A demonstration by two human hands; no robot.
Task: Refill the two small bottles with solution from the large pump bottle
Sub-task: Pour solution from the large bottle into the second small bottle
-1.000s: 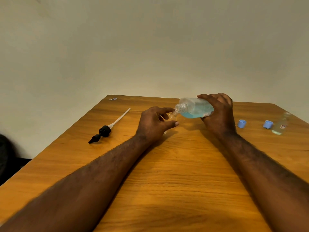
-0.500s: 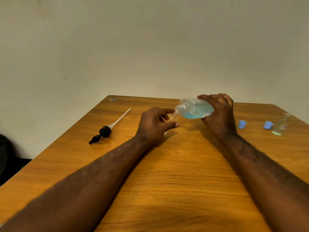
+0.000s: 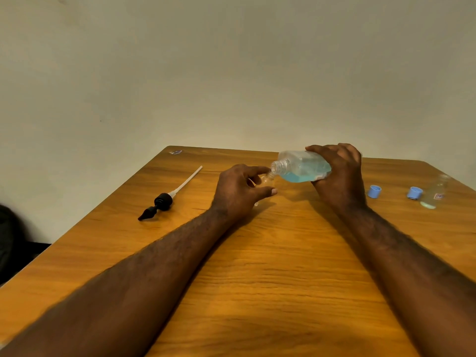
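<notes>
My right hand (image 3: 340,173) grips the large clear bottle (image 3: 301,167), which lies tipped on its side with blue solution pooled in its lower half and its open neck pointing left. My left hand (image 3: 238,190) holds a small clear bottle (image 3: 266,179) between fingers and thumb, its mouth right under the big bottle's neck; most of it is hidden by my fingers. The second small bottle (image 3: 435,193) stands uncapped at the far right with a little liquid at the bottom. The black pump head (image 3: 162,202) with its white tube lies on the table to the left.
Two blue caps (image 3: 374,191) (image 3: 414,193) lie on the wooden table (image 3: 270,266) between my right hand and the standing small bottle. A small scrap (image 3: 176,152) sits at the table's far left corner. A plain wall rises behind the table.
The large bottle's neck has dipped slightly lower toward the small bottle's mouth. Both hands stay where they were.
</notes>
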